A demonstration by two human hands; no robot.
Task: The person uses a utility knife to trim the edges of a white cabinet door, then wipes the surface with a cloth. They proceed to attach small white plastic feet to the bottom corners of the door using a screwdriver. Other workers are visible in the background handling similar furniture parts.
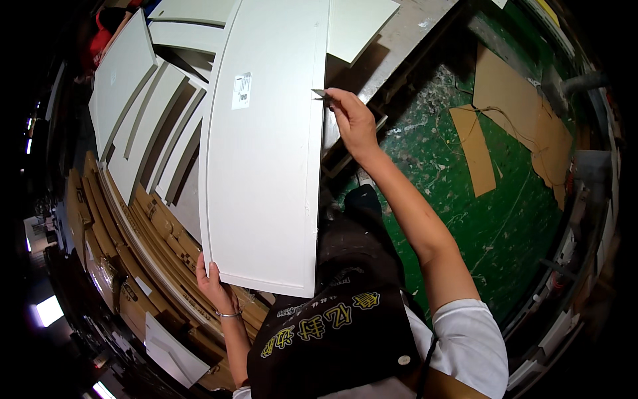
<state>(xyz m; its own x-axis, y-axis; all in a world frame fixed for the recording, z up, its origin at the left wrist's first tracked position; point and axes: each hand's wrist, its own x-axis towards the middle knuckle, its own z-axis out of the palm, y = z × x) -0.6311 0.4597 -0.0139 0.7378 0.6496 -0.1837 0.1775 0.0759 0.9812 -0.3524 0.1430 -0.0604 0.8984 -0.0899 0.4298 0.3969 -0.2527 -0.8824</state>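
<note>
A long white panel [266, 166] with a raised border stretches away from my body, a white printed label [242, 91] stuck near its far left side. My left hand [216, 289] grips the panel's near left corner, thumb and fingers closed at the edge, a bracelet on the wrist. At the panel's right edge, farther off, my right hand [353, 123] pinches a small dark pointed blade [319, 94]. The blade's tip lies over the panel's right border. Most of its grip is hidden by my fingers.
More white boards [133, 100] lie stacked at the far left, where a person in red [103, 33] is partly seen. Brown cardboard-wrapped panels [146, 246] stand along the left. Flat cardboard pieces [475, 149] lie on the scuffed green floor [432, 213] at right.
</note>
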